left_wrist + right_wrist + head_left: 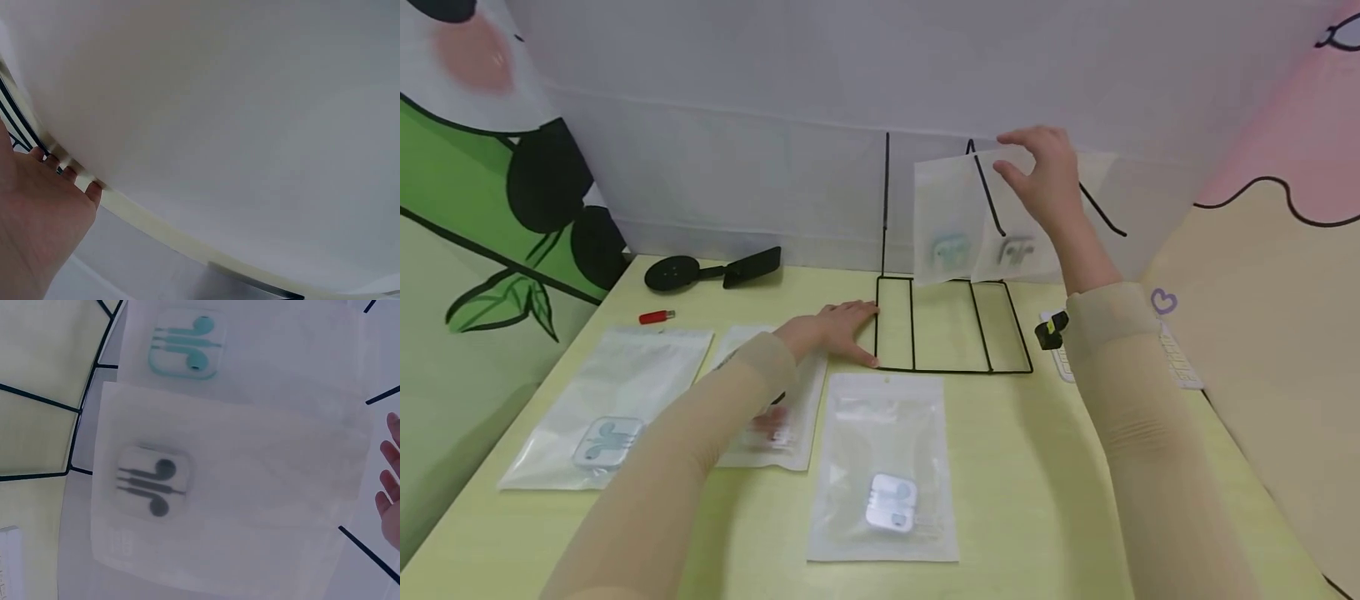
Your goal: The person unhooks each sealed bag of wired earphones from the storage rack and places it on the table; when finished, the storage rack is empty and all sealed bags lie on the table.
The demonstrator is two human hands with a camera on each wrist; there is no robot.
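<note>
On the black wire rack point(990, 370) I see frosted bags point(946, 204) hanging, teal earphones point(187, 342) in one, dark earphones point(150, 486) in another. At the rack's left edge the left hand point(842, 327) lies with fingers extended; bench point(1000, 467) shows beyond the front edge. The bags hang earphones-down, long axes upright, beside the right hand point(1041, 175), its thumb and fingers apart, gripping nothing.

left hand point(841, 331): bare | right hand point(1051, 179): bare | sleeves point(1150, 450): beige, plain, long
</note>
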